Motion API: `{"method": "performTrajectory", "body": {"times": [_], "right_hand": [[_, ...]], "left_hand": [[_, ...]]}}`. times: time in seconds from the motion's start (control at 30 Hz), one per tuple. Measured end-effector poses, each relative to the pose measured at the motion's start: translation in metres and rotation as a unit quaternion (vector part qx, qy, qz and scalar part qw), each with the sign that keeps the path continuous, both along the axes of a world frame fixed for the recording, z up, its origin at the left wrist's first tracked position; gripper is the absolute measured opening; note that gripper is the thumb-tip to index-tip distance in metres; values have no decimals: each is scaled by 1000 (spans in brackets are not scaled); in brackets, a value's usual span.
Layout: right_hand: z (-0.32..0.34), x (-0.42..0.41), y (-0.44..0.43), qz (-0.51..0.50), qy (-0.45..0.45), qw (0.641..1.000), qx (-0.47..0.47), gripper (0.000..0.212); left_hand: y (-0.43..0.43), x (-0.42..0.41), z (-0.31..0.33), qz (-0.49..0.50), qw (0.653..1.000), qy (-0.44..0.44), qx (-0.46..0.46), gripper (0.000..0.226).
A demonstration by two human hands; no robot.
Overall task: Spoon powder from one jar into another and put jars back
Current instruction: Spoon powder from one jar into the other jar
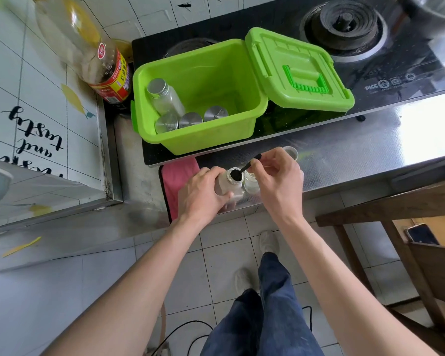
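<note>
Left hand (pixel 203 192) is gripping the open jar (pixel 228 186) at the counter (pixel 344 155) front edge; right hand (pixel 276 176) is pinching the black spoon (pixel 245 167), its bowl sitting at the jar mouth.

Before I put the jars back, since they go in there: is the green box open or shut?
Open. The green box has its lid swung back over the stove, and capped jars show inside.

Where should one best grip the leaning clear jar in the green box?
Around its neck, just under the silver cap, coming from above: the leaning jar lies cap-up by the green box's left wall, base down among three capped jars.
</note>
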State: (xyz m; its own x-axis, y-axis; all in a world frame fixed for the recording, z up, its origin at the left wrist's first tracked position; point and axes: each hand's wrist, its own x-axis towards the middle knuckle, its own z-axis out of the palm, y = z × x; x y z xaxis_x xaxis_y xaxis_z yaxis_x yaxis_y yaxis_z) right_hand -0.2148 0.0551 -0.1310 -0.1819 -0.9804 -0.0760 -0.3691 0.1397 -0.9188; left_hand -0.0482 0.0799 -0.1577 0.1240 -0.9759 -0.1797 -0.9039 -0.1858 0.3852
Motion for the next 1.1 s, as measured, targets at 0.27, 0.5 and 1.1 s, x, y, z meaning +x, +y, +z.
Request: {"method": "performTrajectory", "body": {"times": [0.27,0.5,1.1], "right_hand": [[-17,6,-4,20,-41,996,78,14],[-16,3,-7,-6,-196,965,172,12],[-9,-10,-9,-40,-225,963,146,17]], "left_hand": [[-2,-3,-1,-5,1000,-15,0,51],[-1,-1,-4,-3,1000,-17,-2,50],[3,3,-9,3,1000,-4,0,50]]}}
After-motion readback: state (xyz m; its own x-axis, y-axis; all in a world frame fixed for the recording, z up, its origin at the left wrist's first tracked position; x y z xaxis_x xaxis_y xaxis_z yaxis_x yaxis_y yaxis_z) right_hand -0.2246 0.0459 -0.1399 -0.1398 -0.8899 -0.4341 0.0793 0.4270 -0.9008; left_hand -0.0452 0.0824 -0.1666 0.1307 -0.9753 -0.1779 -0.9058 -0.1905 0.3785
